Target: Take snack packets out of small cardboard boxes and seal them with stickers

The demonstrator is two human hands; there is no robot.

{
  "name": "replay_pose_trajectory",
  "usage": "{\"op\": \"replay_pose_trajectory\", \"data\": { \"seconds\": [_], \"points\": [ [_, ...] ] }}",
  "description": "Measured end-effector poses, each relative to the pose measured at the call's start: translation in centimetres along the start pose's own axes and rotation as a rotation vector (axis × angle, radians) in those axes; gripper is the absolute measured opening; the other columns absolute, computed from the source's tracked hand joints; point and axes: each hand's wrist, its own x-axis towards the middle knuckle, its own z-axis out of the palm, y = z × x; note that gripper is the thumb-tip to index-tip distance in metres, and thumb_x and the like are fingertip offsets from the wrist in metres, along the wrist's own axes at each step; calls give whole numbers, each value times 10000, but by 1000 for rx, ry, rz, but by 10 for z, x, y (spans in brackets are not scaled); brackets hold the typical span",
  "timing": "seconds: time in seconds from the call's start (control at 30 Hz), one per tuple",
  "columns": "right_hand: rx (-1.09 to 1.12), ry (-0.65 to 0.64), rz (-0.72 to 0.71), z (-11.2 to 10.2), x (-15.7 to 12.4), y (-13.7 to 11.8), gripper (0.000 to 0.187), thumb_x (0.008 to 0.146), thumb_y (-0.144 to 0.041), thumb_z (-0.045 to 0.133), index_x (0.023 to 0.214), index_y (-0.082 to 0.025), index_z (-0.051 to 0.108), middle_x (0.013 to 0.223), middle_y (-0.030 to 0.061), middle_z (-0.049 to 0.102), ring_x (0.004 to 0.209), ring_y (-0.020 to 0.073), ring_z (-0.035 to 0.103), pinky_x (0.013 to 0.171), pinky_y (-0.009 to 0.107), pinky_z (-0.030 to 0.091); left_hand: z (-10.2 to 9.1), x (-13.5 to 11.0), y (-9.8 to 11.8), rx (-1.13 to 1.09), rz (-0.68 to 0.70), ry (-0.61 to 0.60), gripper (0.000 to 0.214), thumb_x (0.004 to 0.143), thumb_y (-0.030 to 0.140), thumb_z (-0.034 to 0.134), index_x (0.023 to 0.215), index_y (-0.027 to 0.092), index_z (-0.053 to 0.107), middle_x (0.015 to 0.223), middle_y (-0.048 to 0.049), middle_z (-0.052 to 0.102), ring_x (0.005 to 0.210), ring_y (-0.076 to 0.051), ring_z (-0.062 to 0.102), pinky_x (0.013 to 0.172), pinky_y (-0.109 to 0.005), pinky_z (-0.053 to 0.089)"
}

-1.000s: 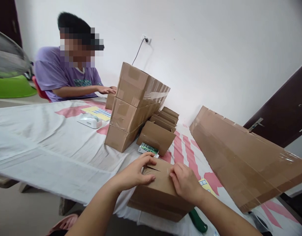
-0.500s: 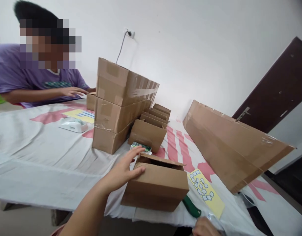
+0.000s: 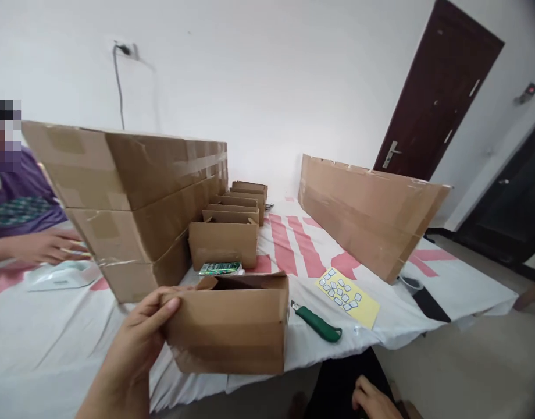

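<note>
A small open-topped cardboard box (image 3: 228, 331) stands at the table's near edge. My left hand (image 3: 147, 326) grips its upper left edge, with the thumb on the near side. Low in the view, my right hand (image 3: 372, 398) hangs over dark clothing with its fingers curled, and nothing shows in them. To the right of the box lies a green utility knife (image 3: 317, 323). Just behind the box is a green-and-white packet (image 3: 220, 268). A yellow card with drawn white squares (image 3: 348, 297) rests beyond the knife.
Stacked, taped cardboard boxes (image 3: 119, 203) form a wall at left. Beside it runs a row of open boxes (image 3: 224, 241). A tall cardboard panel (image 3: 363, 215) stands at right. Past the stack, a co-worker's hand (image 3: 49, 247) is near a white device (image 3: 60, 276).
My view has swung to the right. My left hand has shifted from lying over the box's corner to gripping its left edge. My right hand is lower, away from the table edge.
</note>
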Motion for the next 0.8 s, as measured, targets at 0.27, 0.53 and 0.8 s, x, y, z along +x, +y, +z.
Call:
{"op": "replay_pose_trajectory", "data": {
  "seconds": [0.27,0.53,0.8],
  "points": [
    [244,34,350,4,26,46,250,633,-24,503,773,-196,620,637,-35,618,610,138,599,568,217,417,-8,4,-2,-176,-150,120,408,385,470,892,628,251,647,719,60,730,833,-235,658,690,-294,529],
    [153,271,360,-5,24,59,171,610,-98,575,744,-204,575,889,57,610,920,251,577,834,361,437,8,1,-6,-143,-112,109,398,398,399,897,652,235,639,700,62,713,761,-207,645,639,-266,512],
    [245,315,110,-38,21,14,228,739,-69,330,612,-225,438,659,-3,528,663,175,543,656,295,436,14,2,-22,-79,-67,90,368,503,457,851,729,237,663,740,40,714,815,-211,642,629,-247,504]
  ]
}}
